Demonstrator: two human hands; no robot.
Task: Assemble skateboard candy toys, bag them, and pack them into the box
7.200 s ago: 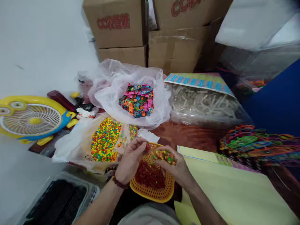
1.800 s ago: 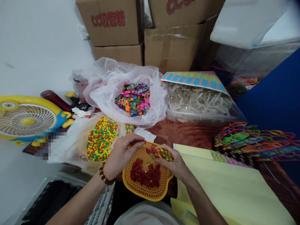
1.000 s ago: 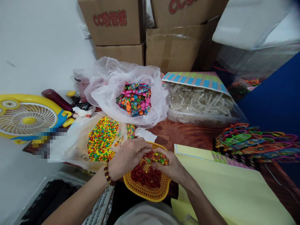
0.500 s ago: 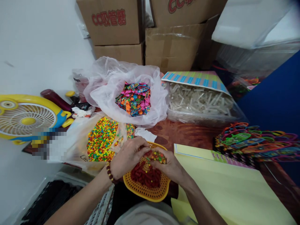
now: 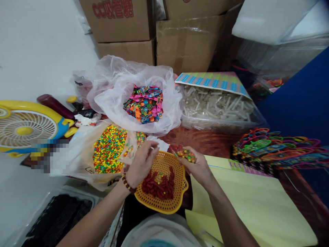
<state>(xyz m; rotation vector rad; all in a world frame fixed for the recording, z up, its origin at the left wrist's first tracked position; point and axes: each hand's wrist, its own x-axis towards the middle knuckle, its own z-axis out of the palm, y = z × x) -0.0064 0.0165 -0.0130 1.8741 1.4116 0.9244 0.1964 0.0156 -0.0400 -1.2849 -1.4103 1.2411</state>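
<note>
My right hand is cupped palm up, holding a small heap of multicoloured candy beads. My left hand, with a bead bracelet at the wrist, hovers over the left edge of an orange perforated tray; its fingertips are pinched together, and what they hold is too small to make out. Red tube-shaped pieces lie in the tray with a few loose beads. A clear bag of coloured beads sits just left of my left hand.
A white bag of bright wrapped toys lies behind the tray, with a clear bin of pale tubes to its right. Cardboard boxes stand at the back. A yellow fan is left, coloured plastic glasses right, yellow sheets front right.
My hands have drawn apart: the right hand with the beads moved right and up off the tray, and the left hand moved to the tray's left edge. The camera tilted down slightly.
</note>
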